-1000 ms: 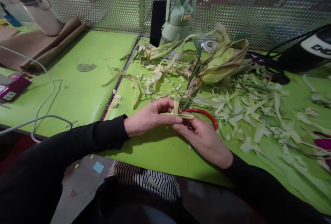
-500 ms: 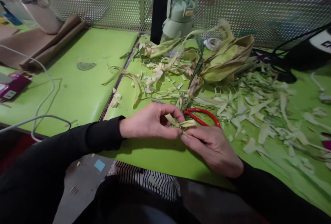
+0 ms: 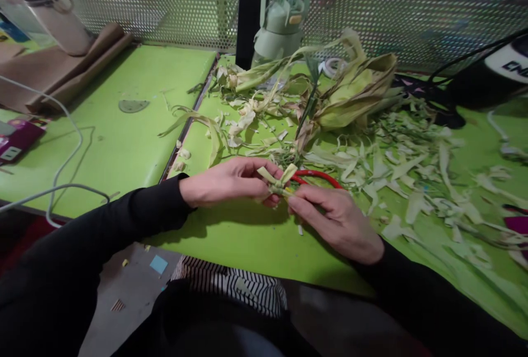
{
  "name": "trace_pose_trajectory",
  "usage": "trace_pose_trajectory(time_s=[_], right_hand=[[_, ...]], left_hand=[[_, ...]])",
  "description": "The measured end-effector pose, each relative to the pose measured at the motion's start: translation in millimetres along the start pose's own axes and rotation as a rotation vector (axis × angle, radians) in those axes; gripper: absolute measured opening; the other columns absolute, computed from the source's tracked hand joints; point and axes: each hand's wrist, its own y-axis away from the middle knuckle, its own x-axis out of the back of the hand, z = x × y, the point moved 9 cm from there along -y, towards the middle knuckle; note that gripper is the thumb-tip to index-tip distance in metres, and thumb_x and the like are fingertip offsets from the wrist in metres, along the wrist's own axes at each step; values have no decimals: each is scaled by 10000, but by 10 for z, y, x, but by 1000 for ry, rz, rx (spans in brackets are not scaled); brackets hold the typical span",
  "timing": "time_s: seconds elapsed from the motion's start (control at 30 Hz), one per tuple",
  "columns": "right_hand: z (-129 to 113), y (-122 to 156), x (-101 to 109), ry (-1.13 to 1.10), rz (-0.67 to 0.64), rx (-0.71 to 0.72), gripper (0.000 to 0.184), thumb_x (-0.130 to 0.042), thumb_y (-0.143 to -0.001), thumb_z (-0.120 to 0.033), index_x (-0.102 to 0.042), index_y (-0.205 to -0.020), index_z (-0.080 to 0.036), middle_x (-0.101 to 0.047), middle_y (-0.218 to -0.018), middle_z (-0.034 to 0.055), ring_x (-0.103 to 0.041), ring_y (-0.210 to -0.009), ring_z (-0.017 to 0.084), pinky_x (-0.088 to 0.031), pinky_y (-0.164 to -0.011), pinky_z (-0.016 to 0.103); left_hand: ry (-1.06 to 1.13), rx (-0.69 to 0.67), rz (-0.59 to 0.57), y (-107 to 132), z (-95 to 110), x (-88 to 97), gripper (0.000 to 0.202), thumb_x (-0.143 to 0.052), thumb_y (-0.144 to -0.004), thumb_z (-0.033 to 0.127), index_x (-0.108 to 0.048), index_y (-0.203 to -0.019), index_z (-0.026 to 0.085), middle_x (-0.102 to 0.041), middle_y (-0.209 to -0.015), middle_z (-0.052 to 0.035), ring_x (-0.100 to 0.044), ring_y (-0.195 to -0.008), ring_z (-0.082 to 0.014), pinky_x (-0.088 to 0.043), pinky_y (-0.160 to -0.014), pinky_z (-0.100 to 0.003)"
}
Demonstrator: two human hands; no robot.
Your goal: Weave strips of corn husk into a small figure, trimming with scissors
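Observation:
My left hand [image 3: 225, 182] and my right hand [image 3: 336, 222] meet over the green table [image 3: 239, 236], both pinching a small knot of pale corn husk strips [image 3: 277, 180] between their fingertips. Two strip ends stick up from the knot. Red-handled scissors [image 3: 319, 176] lie on the table just behind my right hand. A heap of corn husks [image 3: 350, 93] sits farther back, with cut husk scraps [image 3: 404, 170] scattered to the right.
A pale green water bottle [image 3: 280, 21] stands at the back against a perforated metal screen [image 3: 412, 10]. Rolled brown paper [image 3: 70, 73] and a grey cable [image 3: 61, 170] lie at the left. Black cables and a dark device [image 3: 490, 71] are at the far right.
Both hands have shifted slightly up and left while working the husk strips. The strips now stand up as a small knot with two spread ends.

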Motion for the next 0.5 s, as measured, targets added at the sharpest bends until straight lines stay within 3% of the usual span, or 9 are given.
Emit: trace_pose_trajectory(time_s=[0.13,0.33,0.4,0.5], right_hand=[[30,-5,113,53,107,-22,192,-549,-952,-361,-605,-878,-192,-616,-704,-10,-498,-539,100,-371,-505,241],[71,10,94,108,136,-64,184,-632,-902,-385,-582,-863,-212,-600,-703,-10,-528,-569,120,-405,-516,252],[49,7,97,153,146,-45,183,-621,-906,-372,-571,-826,-214,-592,-728,5,-538,-598,134,-413,-528,263],[55,8,90,175,151,-58,169,-581,-924,-343,-546,-815,-219,-580,-718,2,-519,-572,133,-412,-521,268]], left_hand=[[59,-6,-5,-20,-43,39,267,-548,-793,111,-610,-1051,146,-700,-849,-38,-645,-748,-114,-461,-685,-225],[-134,-121,-60,-50,13,-47,124,-540,-909,172,-614,-996,123,-660,-811,-26,-607,-734,-96,-478,-712,-225],[-252,-141,-36,-45,11,-44,160,-504,-944,235,-614,-992,129,-650,-824,-28,-616,-742,-108,-501,-719,-244],[-631,-263,104,4,114,13,191,-510,-942,277,-642,-978,144,-616,-821,-30,-604,-793,-138,-510,-756,-278]])
